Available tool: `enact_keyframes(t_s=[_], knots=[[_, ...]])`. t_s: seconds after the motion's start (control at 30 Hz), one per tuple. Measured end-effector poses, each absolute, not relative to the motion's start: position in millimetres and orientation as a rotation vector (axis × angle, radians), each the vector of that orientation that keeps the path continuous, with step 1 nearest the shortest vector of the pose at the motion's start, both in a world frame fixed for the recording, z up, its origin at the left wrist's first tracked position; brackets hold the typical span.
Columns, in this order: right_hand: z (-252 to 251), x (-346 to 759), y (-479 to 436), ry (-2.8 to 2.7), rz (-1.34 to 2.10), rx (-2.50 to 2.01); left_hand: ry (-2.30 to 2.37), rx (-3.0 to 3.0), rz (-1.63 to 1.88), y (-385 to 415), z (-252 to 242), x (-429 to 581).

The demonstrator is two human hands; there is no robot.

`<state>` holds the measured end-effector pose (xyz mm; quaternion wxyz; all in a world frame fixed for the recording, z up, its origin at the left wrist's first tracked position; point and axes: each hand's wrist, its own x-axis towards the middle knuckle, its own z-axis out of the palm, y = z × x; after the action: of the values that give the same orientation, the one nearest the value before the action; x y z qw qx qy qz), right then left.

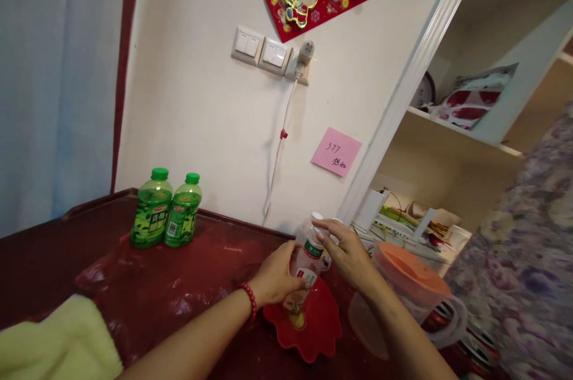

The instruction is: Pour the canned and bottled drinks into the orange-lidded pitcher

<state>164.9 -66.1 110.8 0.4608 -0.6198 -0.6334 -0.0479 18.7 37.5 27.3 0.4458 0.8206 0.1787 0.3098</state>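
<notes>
A clear plastic bottle with a green and white label stands slightly tilted over a red scalloped plate. Wrapped around the bottle's body is my left hand, with a red bead bracelet on the wrist. My right hand has its fingers and thumb at the bottle's neck, just by the white cap. Part of the bottle is hidden behind my fingers. Other clear and white items sit behind it, mostly covered by my hands.
Two green drink bottles stand at the left by the wall. A pale yellow cloth lies front left. At right are a plastic pitcher with an orange lid and several cans. A white cord hangs behind the table.
</notes>
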Motion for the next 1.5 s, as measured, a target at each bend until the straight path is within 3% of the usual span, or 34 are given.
enact_keyframes(t_s=[0.63,1.5], knots=[[93,159,-70,-1.396,-0.286,-1.534,0.432,2.058,0.760,38,26,20],[89,158,-70,-1.295,-0.267,-1.508,0.436,2.053,0.764,39,25,20]])
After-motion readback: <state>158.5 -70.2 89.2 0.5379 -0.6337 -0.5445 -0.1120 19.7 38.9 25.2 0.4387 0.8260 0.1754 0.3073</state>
